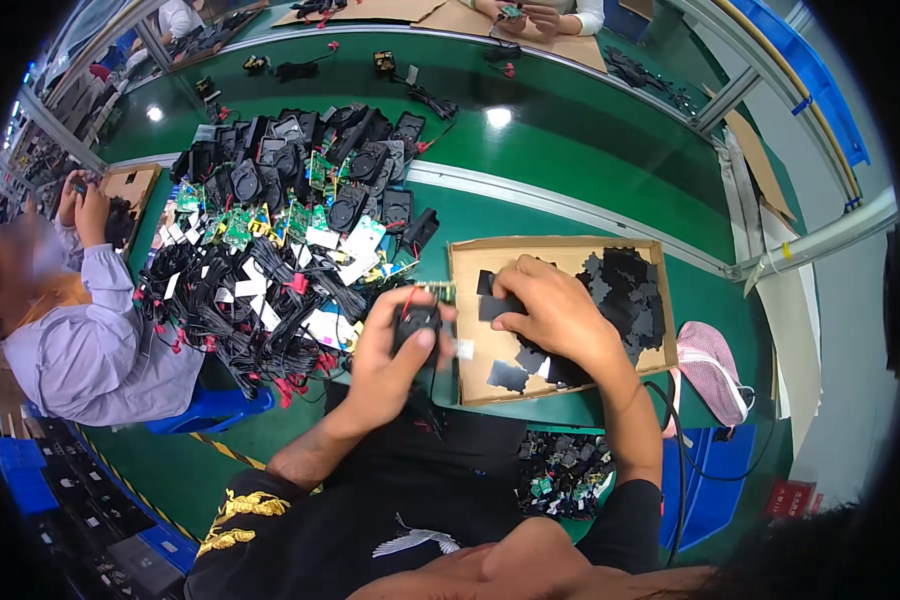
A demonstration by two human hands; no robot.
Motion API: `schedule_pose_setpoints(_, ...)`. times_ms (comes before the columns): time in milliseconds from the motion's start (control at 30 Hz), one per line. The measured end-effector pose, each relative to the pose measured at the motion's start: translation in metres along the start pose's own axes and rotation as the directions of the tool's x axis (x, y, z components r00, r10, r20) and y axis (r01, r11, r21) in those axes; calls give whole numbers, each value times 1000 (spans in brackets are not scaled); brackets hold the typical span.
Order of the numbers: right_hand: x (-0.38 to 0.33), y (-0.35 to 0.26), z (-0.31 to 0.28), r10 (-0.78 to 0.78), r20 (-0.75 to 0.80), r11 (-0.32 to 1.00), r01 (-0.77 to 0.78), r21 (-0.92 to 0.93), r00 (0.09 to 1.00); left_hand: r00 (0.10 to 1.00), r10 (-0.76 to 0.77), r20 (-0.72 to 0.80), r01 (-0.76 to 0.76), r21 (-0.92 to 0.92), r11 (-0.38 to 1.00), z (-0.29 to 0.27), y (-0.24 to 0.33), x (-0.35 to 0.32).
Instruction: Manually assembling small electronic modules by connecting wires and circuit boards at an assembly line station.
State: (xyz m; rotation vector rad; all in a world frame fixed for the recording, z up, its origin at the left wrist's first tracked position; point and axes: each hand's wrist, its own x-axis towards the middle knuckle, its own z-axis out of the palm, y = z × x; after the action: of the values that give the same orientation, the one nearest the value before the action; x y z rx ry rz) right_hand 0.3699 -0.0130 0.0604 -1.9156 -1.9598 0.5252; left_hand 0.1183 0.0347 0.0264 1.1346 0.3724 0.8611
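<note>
My left hand (388, 350) is closed around a small black plastic housing (416, 322). A green circuit board (438, 291) and a red wire show at the housing's upper end. Over a shallow cardboard tray (467, 375), my right hand (555, 310) has its thumb and fingers on a dark flat sheet piece (492, 306) near the tray's left side. More black cut sheet pieces (630, 295) with notched edges lie heaped in the tray's right part. A loose grey piece (508, 376) rests near its front edge.
Left of the tray spreads a big heap of black housings (345, 205), green boards and black cables (280, 310) with red connectors. A pink mesh bag (710, 372) lies right of the tray. One co-worker (100, 330) sits at the left; another's hands (530, 15) work across the bench.
</note>
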Motion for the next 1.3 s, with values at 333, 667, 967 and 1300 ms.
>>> schedule_pose_setpoints(333, 1, -12, 5, -58, -218, 901, 145, 408, 974, 994, 42, -99, -18, 225, 974, 11, -41, 6)
schedule_pose_setpoints(667, -2, -36, 20, -494, -492, 800, 596, 65, 717, 990, 65, -127, -54, 92, 994, 5, -34, 1)
schedule_pose_setpoints(967, -4, -28, 14, -106, -309, 684, 295, 667, 945, 981, 86, -174, -70, 97, 993, 6, -38, -2)
schedule_pose_setpoints(1300, -5, -31, 9, 73, -236, 762, 99, 640, 969, 984, 41, -173, -22, 107, 994, 9, -40, -4)
